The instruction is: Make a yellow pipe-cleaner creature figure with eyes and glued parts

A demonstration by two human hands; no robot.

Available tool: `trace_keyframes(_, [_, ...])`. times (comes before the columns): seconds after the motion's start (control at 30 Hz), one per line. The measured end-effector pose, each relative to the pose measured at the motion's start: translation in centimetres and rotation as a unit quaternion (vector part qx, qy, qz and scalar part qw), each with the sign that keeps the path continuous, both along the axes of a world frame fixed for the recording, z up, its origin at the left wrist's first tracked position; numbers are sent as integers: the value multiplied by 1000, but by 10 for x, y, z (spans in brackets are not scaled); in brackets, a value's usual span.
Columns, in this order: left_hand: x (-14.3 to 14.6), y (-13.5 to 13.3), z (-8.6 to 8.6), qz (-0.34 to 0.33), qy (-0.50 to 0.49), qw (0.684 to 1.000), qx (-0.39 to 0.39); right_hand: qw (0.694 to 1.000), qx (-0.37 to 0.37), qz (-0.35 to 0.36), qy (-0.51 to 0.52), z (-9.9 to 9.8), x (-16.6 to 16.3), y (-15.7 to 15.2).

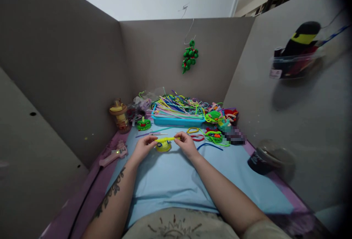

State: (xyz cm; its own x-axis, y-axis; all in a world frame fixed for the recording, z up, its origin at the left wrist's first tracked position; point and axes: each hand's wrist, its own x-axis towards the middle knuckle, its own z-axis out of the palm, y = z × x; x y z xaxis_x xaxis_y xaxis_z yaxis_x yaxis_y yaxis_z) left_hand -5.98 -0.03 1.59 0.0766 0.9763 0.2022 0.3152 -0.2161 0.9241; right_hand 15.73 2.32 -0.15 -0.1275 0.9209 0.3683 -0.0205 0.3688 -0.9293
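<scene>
A short yellow fuzzy strip, like pipe cleaner [166,139], is stretched level between my two hands. My left hand [143,148] pinches one end with thumb and fingertips, and my right hand [187,145] pinches the other. Just behind and below the strip is a small round yellow piece [164,148] with blue ring shapes on it; whether it is joined to the strip I cannot tell. Red and yellow pliers [196,138] lie right of my right hand. A green fuzzy figure [143,124] sits beyond my left hand.
A blue tray [178,122] heaped with coloured pipe cleaners stands at the back. Several finished-looking fuzzy pieces [214,135] lie at right. A pink glue gun [114,157] with a lit dot and a lidded cup [120,116] are at left. A dark tub [261,162] is at right.
</scene>
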Motion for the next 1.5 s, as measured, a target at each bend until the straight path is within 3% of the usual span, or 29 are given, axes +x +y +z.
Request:
trace_keyframes(0.13, [-7,1,2,9,7,1000,10,996,-21,61,-60,0,0,-1])
trace_keyframes(0.23, [-17,1,2,-36,85,996,-19,986,-28,90,-140,-2,1,-1])
trace_keyframes(0.37, [-24,3,-3,-107,152,981,-55,975,-11,75,-211,-5,2,1])
trace_keyframes(0.53, [-20,5,-6,-78,164,983,-35,973,11,43,-228,-8,1,3])
trace_keyframes(0.7, [-15,6,-6,-42,169,985,-20,978,-5,18,-209,-8,1,4])
trace_keyframes(0.9, [-13,11,-18,-1,185,982,23,984,-24,-18,-173,-16,-2,14])
trace_keyframes(1.1, [-10,16,-23,46,207,977,28,994,-64,-7,-84,-26,-9,33])
trace_keyframes(1.33, [-6,31,-27,11,241,967,80,990,-139,4,-26,-32,-18,45])
trace_keyframes(1.5, [-7,38,-33,23,253,963,90,986,-159,41,-10,-34,-22,50])
